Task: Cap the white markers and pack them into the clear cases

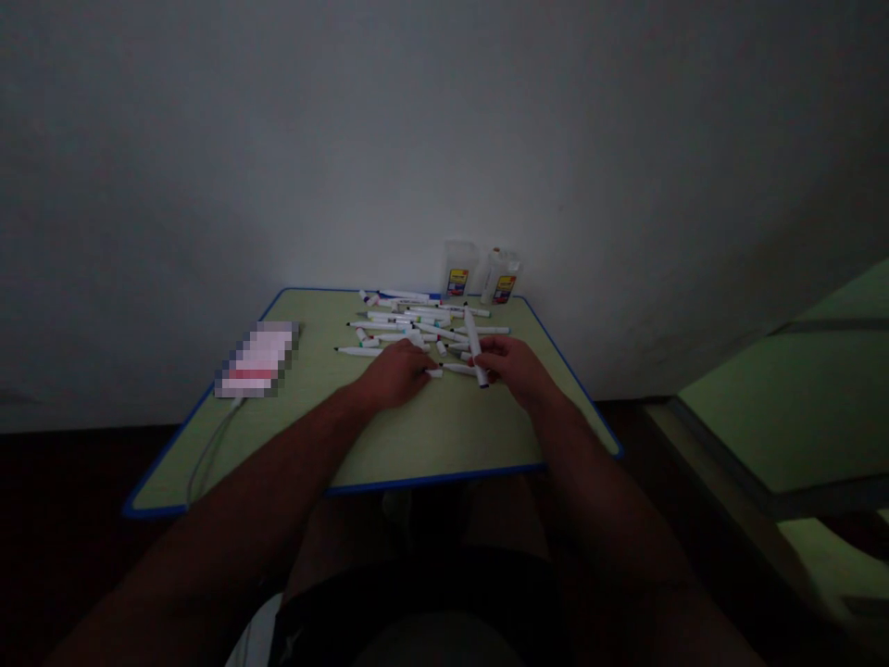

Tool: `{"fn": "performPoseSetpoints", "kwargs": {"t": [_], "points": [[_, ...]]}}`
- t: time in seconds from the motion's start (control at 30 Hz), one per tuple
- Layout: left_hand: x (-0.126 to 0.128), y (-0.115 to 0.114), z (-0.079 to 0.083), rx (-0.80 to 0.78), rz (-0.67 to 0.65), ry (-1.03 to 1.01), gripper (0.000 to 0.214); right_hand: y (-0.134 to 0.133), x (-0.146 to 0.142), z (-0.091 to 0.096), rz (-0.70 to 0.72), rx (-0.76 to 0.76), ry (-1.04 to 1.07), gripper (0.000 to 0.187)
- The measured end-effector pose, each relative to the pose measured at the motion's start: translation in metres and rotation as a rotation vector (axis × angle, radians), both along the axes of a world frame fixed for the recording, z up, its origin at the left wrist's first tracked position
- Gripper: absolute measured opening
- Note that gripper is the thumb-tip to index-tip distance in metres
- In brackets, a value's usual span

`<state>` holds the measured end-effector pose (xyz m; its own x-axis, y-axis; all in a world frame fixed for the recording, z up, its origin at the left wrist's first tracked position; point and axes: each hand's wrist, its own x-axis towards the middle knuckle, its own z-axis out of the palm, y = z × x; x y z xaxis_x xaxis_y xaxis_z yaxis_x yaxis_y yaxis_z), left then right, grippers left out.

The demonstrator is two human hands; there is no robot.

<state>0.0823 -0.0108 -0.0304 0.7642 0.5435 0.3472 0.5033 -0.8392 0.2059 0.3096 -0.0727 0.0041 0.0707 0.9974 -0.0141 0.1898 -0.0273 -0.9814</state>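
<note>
Between the thumb and fingers of my right hand [508, 363] is a thick white marker [472, 338], tilted with its dark-tipped end toward me. My left hand [399, 375] is low over the table, its fingers bent and closed at a small white marker cap [434, 373]. Just right of that cap, another white marker [457, 369] lies with its dark tip pointing left. Beyond both hands, several white markers [389, 326] are spread in a loose pile, some uncapped, with loose caps [362, 336] among them.
Two clear plastic containers [459, 269] with coloured labels stand at the table's back edge by the wall; the right one [501, 278] has something white in it. A phone-like device [256, 359], blurred out, lies at left with a white cable [212, 435]. Blue edging [437, 481] borders the table.
</note>
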Motion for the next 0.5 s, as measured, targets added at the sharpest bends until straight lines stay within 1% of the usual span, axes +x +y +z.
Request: {"fn": "performPoseSetpoints", "kwargs": {"t": [0.1,0.17,0.3,0.4,0.5], "points": [[0.001,0.000,0.000,-0.025,-0.002,0.017,0.025,0.004,-0.003,0.005,0.018,-0.019,0.006,0.019],[0.000,0.001,0.001,-0.054,0.036,-0.009,0.024,0.010,-0.006,0.010,0.027,-0.025,0.001,0.017],[-0.007,0.004,0.005,-0.158,0.222,-0.162,0.021,0.034,-0.016,0.022,0.024,-0.040,0.042,0.010],[-0.015,0.009,0.010,-0.280,0.362,-0.333,0.018,0.055,-0.025,0.027,0.014,-0.087,0.168,0.008],[-0.021,0.015,0.011,-0.395,0.465,-0.524,0.017,0.071,-0.032,0.025,0.043,-0.122,0.302,0.006]]}}
